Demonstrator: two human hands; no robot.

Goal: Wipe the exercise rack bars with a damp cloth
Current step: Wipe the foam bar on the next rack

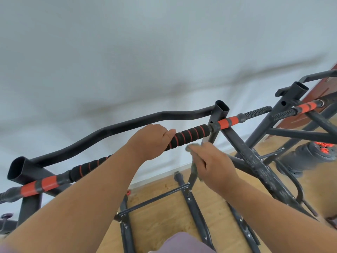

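Foam-wrapped bar [187, 136] sits clasped in the left hand [151, 141]; the right hand [212, 166] is closed round the damp cloth [194, 168] beside an upright [211, 132]; a loose bar could roll, spoiling the wipe.

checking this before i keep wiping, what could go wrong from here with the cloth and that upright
1. The cloth is bunched in the right hand, so little of it may meet the upright post; part could go unwiped.
2. The diagonal bar beside that hand looks scuffed and flaky; the cloth might smear that grime onto the foam grip.
3. The left hand grips the foam, so the patch under it may get skipped.
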